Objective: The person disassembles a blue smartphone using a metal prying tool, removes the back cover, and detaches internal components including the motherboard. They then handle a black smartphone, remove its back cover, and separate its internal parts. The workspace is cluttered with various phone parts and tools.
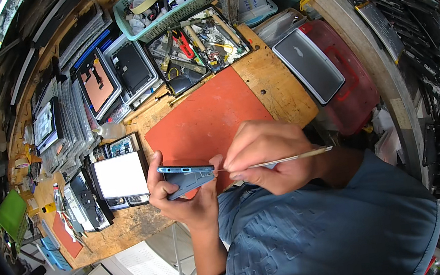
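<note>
My left hand (191, 203) is closed around a blue smartphone (188, 180), fingers on both of its sides. The phone is tilted so that its narrow edge, with a port and small holes, faces up. My right hand (272, 153) pinches a thin stick-like tool (311, 154) with a pale handle, its far end pointing right. The tool's fine tip reaches the phone's right corner, beside my left fingertips. Whether the tip touches the phone cannot be told. Both hands are above the near part of a red-orange mat (203, 112).
Beyond the mat, a tray of hand tools (197, 46) and a green basket (170, 16) sit on the wooden bench (273, 75). Left are a white panel (120, 175) and wrapped panels (71, 124). At right, a silver-rimmed dark panel (308, 64) overlaps a red case (350, 81).
</note>
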{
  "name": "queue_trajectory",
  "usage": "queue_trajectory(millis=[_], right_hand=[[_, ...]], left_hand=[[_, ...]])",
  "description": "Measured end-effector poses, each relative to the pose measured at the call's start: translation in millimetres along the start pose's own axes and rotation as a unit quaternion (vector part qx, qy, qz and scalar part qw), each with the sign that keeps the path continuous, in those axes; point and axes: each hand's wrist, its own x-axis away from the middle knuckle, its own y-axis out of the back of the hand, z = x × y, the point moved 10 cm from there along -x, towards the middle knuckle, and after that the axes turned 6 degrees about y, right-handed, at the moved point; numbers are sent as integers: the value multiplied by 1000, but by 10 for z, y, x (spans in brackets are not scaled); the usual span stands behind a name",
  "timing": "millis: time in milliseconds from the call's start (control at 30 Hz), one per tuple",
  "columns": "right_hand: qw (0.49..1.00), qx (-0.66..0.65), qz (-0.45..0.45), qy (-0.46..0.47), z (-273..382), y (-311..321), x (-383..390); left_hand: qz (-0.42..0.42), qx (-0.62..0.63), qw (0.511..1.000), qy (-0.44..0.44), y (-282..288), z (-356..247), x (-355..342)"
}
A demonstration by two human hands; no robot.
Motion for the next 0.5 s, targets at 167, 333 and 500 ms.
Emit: queue_trajectory(millis=[167, 333, 500], right_hand=[[998, 54, 34, -2, -117, -212, 112], [999, 41, 20, -11, -209, -221, 195], [998, 41, 17, -33, -245, -197, 155]], left_hand=[[-16, 25, 1000, -1, 7, 89, 58], [-50, 62, 996, -29, -5, 143, 61], [-99, 61, 991, -62, 10, 130, 77]])
